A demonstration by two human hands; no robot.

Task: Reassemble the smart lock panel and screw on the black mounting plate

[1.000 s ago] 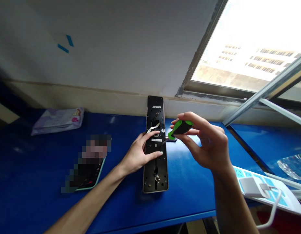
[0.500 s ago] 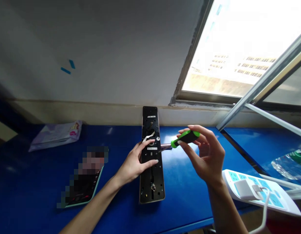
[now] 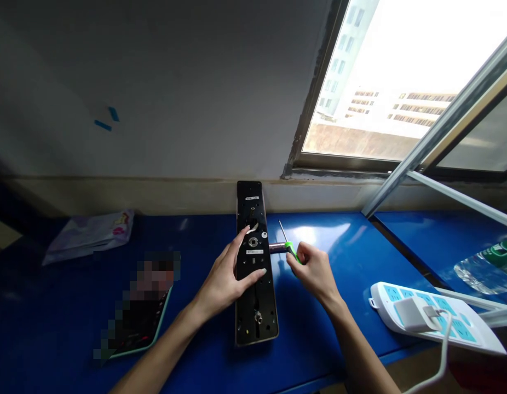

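A long black door lock panel (image 3: 255,295) lies back-face up on the blue table, screw holes and a square spindle socket showing. From its right side sticks a metallic handle (image 3: 277,248). My left hand (image 3: 223,276) holds the panel at its left edge, thumb and fingertips on its face near a short white cable (image 3: 252,228). To the right, my right hand (image 3: 313,268) is closed round the green and black grip of a screwdriver (image 3: 290,246). Its shaft points up and away, with the tip off the panel, and the grip overlaps the handle's end in view.
A phone (image 3: 144,323) in a pale green case lies left on the blue table (image 3: 196,350), and a plastic packet (image 3: 91,232) farther back. At right are a white power strip (image 3: 438,317) with a plugged-in charger, a water bottle (image 3: 487,268) and a metal frame (image 3: 405,164).
My right hand has drawn the screwdriver away from the panel's face and lowered it; its tip now points upward. The left index finger has shifted up, uncovering the socket.
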